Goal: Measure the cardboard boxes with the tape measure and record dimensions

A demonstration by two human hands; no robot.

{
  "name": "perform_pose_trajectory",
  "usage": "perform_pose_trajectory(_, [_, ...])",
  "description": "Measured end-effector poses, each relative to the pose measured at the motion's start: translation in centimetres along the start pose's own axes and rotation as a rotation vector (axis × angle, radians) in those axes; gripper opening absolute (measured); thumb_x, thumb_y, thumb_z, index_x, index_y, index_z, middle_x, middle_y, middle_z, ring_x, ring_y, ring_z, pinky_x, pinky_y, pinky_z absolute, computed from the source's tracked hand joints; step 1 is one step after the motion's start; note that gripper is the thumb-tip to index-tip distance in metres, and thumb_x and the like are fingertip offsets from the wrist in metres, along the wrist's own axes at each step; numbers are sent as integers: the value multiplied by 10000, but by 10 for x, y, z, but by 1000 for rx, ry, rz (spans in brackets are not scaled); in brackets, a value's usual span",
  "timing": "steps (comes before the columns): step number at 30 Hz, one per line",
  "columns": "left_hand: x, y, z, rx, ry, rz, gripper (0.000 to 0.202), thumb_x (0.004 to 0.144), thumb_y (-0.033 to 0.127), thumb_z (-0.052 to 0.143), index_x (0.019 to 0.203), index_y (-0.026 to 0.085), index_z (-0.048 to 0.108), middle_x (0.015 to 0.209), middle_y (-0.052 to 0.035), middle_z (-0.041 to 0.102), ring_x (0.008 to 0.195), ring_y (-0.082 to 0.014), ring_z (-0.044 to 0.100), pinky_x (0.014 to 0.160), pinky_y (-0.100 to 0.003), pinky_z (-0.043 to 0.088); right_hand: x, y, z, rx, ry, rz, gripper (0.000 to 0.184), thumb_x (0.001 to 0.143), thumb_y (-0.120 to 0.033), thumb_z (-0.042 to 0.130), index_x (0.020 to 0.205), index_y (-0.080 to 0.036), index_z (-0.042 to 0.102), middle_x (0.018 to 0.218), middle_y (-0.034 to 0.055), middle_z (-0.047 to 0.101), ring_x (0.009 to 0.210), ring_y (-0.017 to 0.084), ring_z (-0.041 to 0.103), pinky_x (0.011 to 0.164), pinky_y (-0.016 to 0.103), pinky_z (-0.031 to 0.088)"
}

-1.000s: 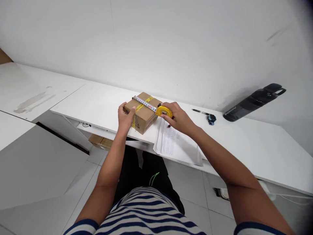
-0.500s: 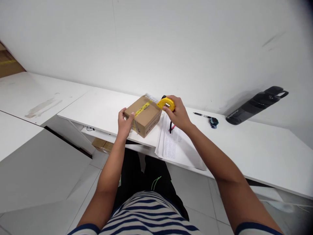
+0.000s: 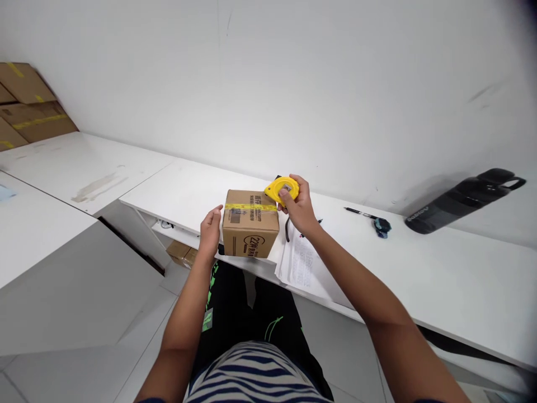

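Observation:
A small brown cardboard box (image 3: 250,230) with yellow tape and dark printing is at the front edge of the white desk, its printed sides turned toward me. Against its left side is my left hand (image 3: 211,230), fingers close together and partly hidden, steadying the box. My right hand (image 3: 300,207) is closed around a yellow tape measure (image 3: 277,189), held at the box's upper right corner with the thumb on its face. No pulled-out blade can be made out.
Printed papers (image 3: 308,271) lie right of the box, with a dark strap (image 3: 287,229) near them. Farther right are a pen (image 3: 359,212), a small dark blue object (image 3: 381,226) and a black bottle (image 3: 461,201). Cartons (image 3: 36,120) are stacked far left; another box (image 3: 180,252) sits below the desk.
The box has been turned so that its printed sides face up and toward me. My left hand has shifted to its left side. The tape measure stays in my right hand.

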State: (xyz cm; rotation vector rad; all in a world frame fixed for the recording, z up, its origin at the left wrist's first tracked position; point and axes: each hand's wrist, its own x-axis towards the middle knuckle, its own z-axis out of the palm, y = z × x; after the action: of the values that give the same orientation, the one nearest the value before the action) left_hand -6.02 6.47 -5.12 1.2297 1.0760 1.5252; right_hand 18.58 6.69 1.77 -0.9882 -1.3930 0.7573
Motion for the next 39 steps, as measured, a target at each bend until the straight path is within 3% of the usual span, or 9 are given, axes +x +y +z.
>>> perform_pose_trajectory(3, [-10,25,9,-96,-178,-49,676,895,673,413,1413,246,494,1458,-89,519,1358,-293,468,1121,-454,382,6,-16,6,-71,-71,-95,628,869,-579,574,1385,-370,283,1157,56,516,851,188,595,676,368,585])
perform_pose_trajectory(7, [-23,44,25,-18,-216,-129,870,802,525,687,1524,233,299,1500,-105,462,1371,-302,445,1144,-426,348,21,-33,21,-254,-357,-243,611,896,-550,548,1419,-326,324,1312,86,497,1062,248,578,886,454,541])
perform_pose_trajectory(10, [-25,48,33,-71,-216,-127,772,818,466,679,1481,219,371,1428,-107,533,1301,-294,513,1091,-420,402,28,-40,38,-387,-517,-349,546,922,-509,519,1400,-287,380,1351,108,491,1158,276,536,993,497,458])
perform_pose_trajectory(15, [-24,44,36,-79,-220,-89,548,818,434,660,1300,200,546,1210,-93,659,1138,-289,615,991,-421,473,29,-44,54,-477,-646,-393,520,948,-456,480,1424,-289,354,1327,113,507,1166,268,527,1002,474,434])
perform_pose_trajectory(19, [-26,39,40,-92,-112,-10,638,816,389,674,1403,247,468,1372,-92,575,1269,-290,541,1061,-421,433,28,-47,49,-549,-686,-351,505,954,-450,471,1418,-277,370,1318,112,516,1130,263,545,982,457,444])
perform_pose_trajectory(22, [-27,37,42,-54,-73,25,687,830,372,670,1464,277,420,1464,-52,510,1360,-281,459,1126,-405,378,26,-51,39,-565,-660,-322,509,949,-466,478,1413,-281,381,1304,108,533,1110,269,557,975,465,450])
perform_pose_trajectory(25, [-30,39,44,-1,-42,1,632,854,360,639,1451,255,460,1439,-35,543,1344,-273,480,1132,-390,377,19,-54,19,-561,-640,-313,509,940,-478,496,1405,-294,401,1299,106,542,1116,274,557,972,465,457])
perform_pose_trajectory(33, [-30,44,45,-14,-29,-12,613,856,310,639,1442,225,477,1416,-53,566,1332,-259,498,1138,-385,378,-15,-36,-86,-360,-443,-54,531,857,-451,655,1342,-349,464,1239,57,564,1029,225,595,838,380,525])
perform_pose_trajectory(39, [-25,39,45,-9,-2,20,577,852,317,645,1411,258,516,1426,-37,558,1345,-260,483,1151,-389,362,-25,-28,-100,-339,-409,-16,531,855,-459,652,1338,-375,444,1269,45,538,1009,206,589,825,379,531])
